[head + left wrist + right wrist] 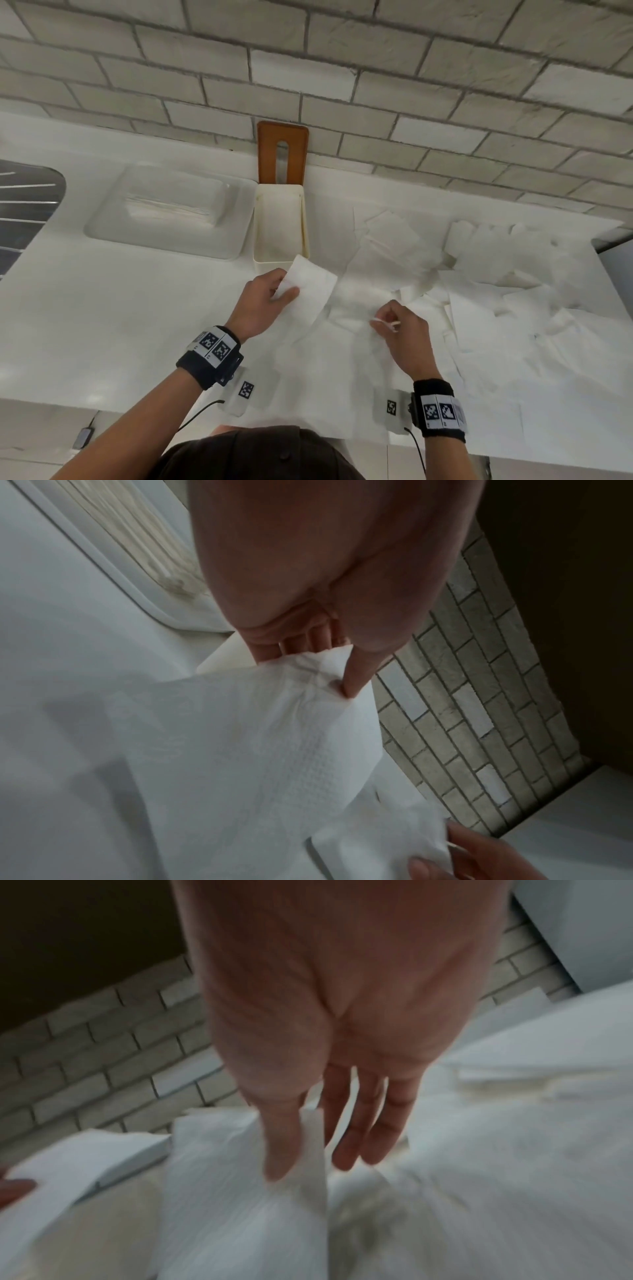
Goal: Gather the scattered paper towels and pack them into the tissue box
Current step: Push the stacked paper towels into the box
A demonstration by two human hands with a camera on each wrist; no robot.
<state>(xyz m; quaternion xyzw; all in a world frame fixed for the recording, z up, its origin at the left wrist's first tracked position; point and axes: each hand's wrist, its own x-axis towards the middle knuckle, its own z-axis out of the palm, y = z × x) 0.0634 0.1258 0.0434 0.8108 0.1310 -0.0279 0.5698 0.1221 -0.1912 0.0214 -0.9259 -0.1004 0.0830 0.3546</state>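
1. Our left hand (265, 299) is pinching one paper towel (310, 286) between thumb and curled fingers, lifting it just in front of the open tissue box (281, 262).
2. Our right hand (399, 334) is pinching a second towel (240, 1191) with thumb and forefinger, the other fingers hanging loose.
3. We are seeing scattered towels (496, 291) lying across the counter (102, 325) to the right.
4. We are noting the brown lid (282, 152) leaning on the brick wall (411, 85).

head: high, facing down at counter (102, 308) | wrists: close along palms | shared: brick wall (411, 68)
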